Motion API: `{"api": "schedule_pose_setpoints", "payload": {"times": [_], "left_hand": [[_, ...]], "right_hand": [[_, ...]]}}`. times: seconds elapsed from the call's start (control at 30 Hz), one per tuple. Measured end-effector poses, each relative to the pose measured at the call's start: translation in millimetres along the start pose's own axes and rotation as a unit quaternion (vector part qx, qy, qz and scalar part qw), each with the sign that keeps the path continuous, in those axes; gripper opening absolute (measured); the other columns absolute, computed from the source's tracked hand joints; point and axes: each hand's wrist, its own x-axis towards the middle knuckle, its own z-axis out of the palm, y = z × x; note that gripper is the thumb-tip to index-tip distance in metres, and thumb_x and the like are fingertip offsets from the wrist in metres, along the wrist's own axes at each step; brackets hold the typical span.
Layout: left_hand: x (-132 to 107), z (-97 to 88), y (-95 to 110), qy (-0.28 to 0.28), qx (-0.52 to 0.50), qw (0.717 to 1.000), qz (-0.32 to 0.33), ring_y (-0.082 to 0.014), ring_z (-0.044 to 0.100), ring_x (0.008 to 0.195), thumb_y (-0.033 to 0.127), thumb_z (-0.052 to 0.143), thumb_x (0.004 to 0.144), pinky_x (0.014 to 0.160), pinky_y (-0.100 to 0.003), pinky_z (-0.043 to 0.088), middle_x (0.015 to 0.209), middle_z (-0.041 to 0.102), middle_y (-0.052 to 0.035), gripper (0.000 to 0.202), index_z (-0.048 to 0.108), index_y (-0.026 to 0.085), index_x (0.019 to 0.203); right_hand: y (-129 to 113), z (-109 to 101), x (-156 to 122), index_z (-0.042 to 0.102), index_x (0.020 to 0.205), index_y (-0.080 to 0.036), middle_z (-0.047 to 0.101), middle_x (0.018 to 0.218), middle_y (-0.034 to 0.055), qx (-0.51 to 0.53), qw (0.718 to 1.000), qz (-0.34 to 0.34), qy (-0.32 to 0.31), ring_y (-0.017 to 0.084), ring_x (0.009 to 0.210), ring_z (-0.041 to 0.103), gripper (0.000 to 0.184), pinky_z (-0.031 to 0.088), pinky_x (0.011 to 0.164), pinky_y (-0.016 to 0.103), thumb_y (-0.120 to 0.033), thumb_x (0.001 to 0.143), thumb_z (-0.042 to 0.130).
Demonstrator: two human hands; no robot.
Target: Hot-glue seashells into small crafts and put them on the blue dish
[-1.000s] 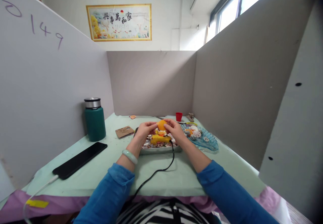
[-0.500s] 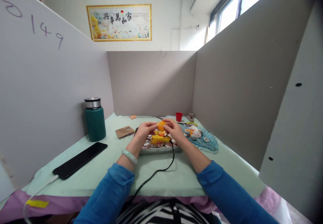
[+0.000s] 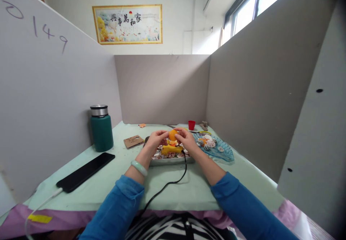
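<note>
Both hands meet above a metal tray (image 3: 173, 161) filled with small shells. Between them is a rounded orange piece (image 3: 173, 135), possibly a shell. My left hand (image 3: 157, 139) pinches its left side with thumb and fingertips. On the right side, my right hand (image 3: 186, 138) grips it the same way. Just below, a yellow glue gun (image 3: 172, 150) with a black cord (image 3: 167, 184) lies across the shells. The hands partly cover the tray's back and sides.
A blue shell-shaped dish (image 3: 225, 154) with shells stands at right, and a red cup (image 3: 191, 125) behind. To the left are a brown card (image 3: 133, 141), a green flask (image 3: 102, 132) and a plugged-in black phone (image 3: 86, 171). Grey panels (image 3: 162, 88) enclose the table.
Both hands stay almost in place around the orange piece. My left fingertips have shifted very slightly. Nothing else has moved.
</note>
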Motion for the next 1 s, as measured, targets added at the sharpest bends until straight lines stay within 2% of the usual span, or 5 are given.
{"api": "schedule_pose_setpoints", "payload": {"times": [0.17, 0.43, 0.63, 0.8, 1.0], "left_hand": [[0.5, -1.6, 0.5, 0.023, 0.038, 0.999, 0.007, -0.0081, 0.050, 0.050, 0.040, 0.076, 0.062, 0.053, -0.023, 0.042, 0.066, 0.060, -0.0031, 0.034, 0.067, 0.011, 0.076], [-1.2, -0.7, 3.9, 0.017, 0.037, 0.999, 0.010, -0.0073, 0.047, 0.048, 0.039, 0.076, 0.062, 0.050, -0.021, 0.038, 0.055, 0.054, 0.0003, 0.031, 0.066, 0.010, 0.070], [0.5, -1.1, -0.6, 0.026, 0.026, 0.999, -0.009, -0.0066, 0.047, 0.047, 0.041, 0.076, 0.061, 0.053, -0.023, 0.042, 0.061, 0.056, -0.0005, 0.036, 0.067, 0.010, 0.077], [0.5, 0.5, 0.9, 0.047, -0.009, 0.999, -0.016, -0.0055, 0.045, 0.047, 0.040, 0.078, 0.058, 0.052, -0.023, 0.043, 0.064, 0.057, -0.0010, 0.038, 0.066, 0.009, 0.076], [-0.1, -0.2, 3.9, 0.025, -0.024, 0.999, -0.012, -0.0053, 0.044, 0.047, 0.038, 0.078, 0.059, 0.050, -0.021, 0.041, 0.061, 0.054, 0.0000, 0.035, 0.064, 0.009, 0.073]], "right_hand": [[2.0, -0.4, -0.6, 0.059, 0.104, -0.019, 0.045, 0.061, -0.0055, -0.001, 1.000, -0.004, -0.010, 0.010, 0.053, 0.045, 0.032, 0.039, 0.052, 0.023, -0.029, 0.073, 0.058], [0.3, -0.6, 0.5, 0.058, 0.103, -0.019, 0.045, 0.062, -0.0051, -0.003, 1.000, -0.007, -0.012, 0.010, 0.054, 0.045, 0.033, 0.039, 0.052, 0.023, -0.031, 0.072, 0.059], [2.0, 0.3, 0.8, 0.058, 0.100, -0.018, 0.046, 0.063, -0.0048, -0.007, 1.000, 0.006, -0.003, 0.010, 0.053, 0.045, 0.033, 0.039, 0.052, 0.023, -0.032, 0.071, 0.060], [4.1, 0.4, 1.8, 0.057, 0.102, -0.018, 0.047, 0.066, -0.0046, -0.007, 1.000, 0.002, -0.006, 0.010, 0.056, 0.046, 0.035, 0.039, 0.053, 0.023, -0.032, 0.071, 0.061], [5.4, 0.3, 2.1, 0.057, 0.103, -0.018, 0.047, 0.066, -0.0044, -0.033, 0.999, -0.012, -0.010, 0.010, 0.057, 0.047, 0.033, 0.039, 0.055, 0.023, -0.030, 0.072, 0.059]]}}
